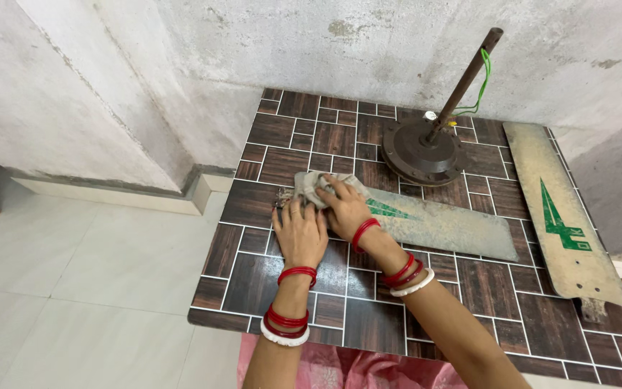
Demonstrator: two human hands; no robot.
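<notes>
Brown-tiled floor patch (289, 288) carries a dusty fan blade (448, 227) lying flat. Left hand (300, 234) presses spread on its near end, probably steadying it, while right hand (345, 209) bunches a grey cloth (314, 184) against it.

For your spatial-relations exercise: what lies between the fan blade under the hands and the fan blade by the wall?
In the head view, only bare brown tiled floor lies between the near blade and the far blade.

- Dark brown tiled floor patch (484, 288) in brick-like pattern, pale grout.
- Rough grey plaster wall (368, 50) directly behind it.
- Glossy white floor tiles (88, 288) to its left.
- Even daylight, soft shadows.
</notes>
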